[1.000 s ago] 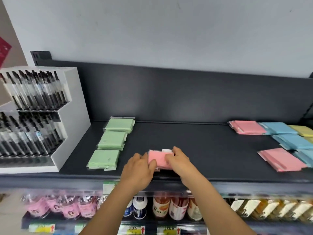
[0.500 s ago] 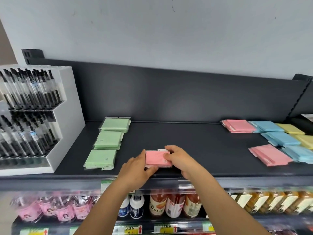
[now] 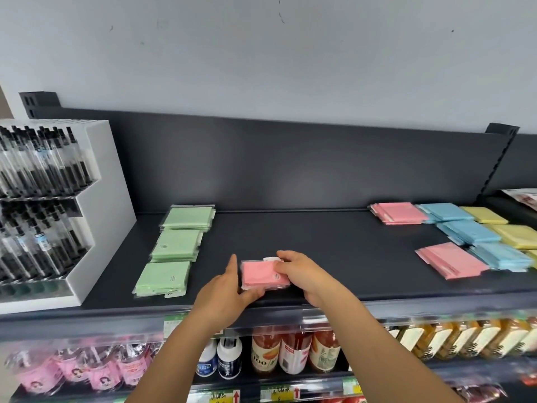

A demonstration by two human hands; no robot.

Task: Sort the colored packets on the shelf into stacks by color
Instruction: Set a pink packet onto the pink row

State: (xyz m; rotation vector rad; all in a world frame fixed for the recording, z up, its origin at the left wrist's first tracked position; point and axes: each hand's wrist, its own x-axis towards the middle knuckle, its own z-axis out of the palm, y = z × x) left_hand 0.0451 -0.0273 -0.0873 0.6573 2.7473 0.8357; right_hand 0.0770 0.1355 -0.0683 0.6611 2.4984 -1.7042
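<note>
A small stack of pink packets [image 3: 260,274] lies near the front edge of the dark shelf [image 3: 334,251]. My right hand [image 3: 305,274] grips its right side, fingers curled over the top. My left hand [image 3: 228,292] touches its left and front edge with straight fingers and thumb under the near corner. Three green stacks [image 3: 178,245] lie in a column to the left. On the right lie two pink stacks [image 3: 396,213] [image 3: 450,260], blue stacks [image 3: 467,231] and yellow stacks [image 3: 514,235].
A white display stand of black pens [image 3: 87,216] fills the shelf's left end. A dark back panel [image 3: 290,167] closes the rear. Below the shelf stand bottles [image 3: 293,353] and pink packs [image 3: 87,370].
My left hand has opened and slid to the packet stack's left edge. The stack stays on the shelf under my right hand. The camera view has shifted slightly.
</note>
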